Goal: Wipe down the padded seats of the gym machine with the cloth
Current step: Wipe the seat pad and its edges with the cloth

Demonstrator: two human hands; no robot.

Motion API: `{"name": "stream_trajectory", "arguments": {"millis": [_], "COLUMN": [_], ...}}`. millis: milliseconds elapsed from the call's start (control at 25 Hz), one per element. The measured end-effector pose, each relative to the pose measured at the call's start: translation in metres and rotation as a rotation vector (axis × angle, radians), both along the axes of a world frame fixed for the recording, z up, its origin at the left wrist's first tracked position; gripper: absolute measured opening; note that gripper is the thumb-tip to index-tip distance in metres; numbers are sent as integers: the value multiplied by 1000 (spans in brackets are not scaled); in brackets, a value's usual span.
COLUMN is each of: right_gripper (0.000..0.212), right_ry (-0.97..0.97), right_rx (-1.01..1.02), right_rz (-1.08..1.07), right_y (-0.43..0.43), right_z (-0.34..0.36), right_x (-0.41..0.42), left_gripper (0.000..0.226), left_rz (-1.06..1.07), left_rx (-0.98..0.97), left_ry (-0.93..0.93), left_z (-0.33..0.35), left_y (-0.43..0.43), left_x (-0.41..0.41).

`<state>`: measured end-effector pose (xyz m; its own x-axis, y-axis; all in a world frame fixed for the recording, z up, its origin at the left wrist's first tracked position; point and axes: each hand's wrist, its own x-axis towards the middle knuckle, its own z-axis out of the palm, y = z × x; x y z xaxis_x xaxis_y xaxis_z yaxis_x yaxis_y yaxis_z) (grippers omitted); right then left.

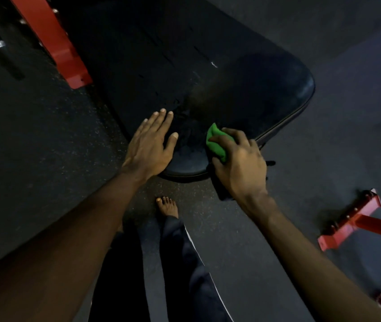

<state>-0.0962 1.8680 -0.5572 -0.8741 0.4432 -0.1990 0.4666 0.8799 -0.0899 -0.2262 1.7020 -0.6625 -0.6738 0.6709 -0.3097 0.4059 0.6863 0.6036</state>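
The right hand [239, 165] grips a bunched green cloth [217, 144] against the near end of the black padded vinyl seat [219, 89], hiding most of it. Beside it, the left hand [148, 145] lies flat, fingers straight, on that end. The seat's far end is cut off in darkness.

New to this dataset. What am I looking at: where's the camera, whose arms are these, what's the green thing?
There is no robot here. One wide-angle camera sits on a person's head and looks forward and down, so the two arms coming up from the bottom edge are the wearer's own. The big dark shape is the black padded seat of a gym machine. Parts of its red metal frame show at upper left and at the right. The left hand lies flat, fingers straight, on the seat's near end. The right hand grips a bunched green cloth against the seat's near right edge. Below are the wearer's bare foot and the dark speckled floor.
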Motion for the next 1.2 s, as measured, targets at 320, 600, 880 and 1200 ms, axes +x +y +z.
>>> {"name": "stream_trajectory", "arguments": {"millis": [320,600,880,1200], "right_gripper": [45,47,44,42], "right_ry": [71,53,228,277], "right_rx": [69,-9,18,-18], "right_rz": [-349,-139,-424,-264], "right_y": [55,-22,44,-17], "right_z": [0,-2,-11,-19], "right_x": [-23,8,-11,20], "left_gripper": [61,61,59,64], "left_rz": [-2,10,24,52], "left_rx": [3,33,18,85], "left_ry": [-9,23,49,68], "left_z": [1,-7,-8,-15], "left_y": [0,-1,1,-1], "left_x": [0,1,2,3]}}
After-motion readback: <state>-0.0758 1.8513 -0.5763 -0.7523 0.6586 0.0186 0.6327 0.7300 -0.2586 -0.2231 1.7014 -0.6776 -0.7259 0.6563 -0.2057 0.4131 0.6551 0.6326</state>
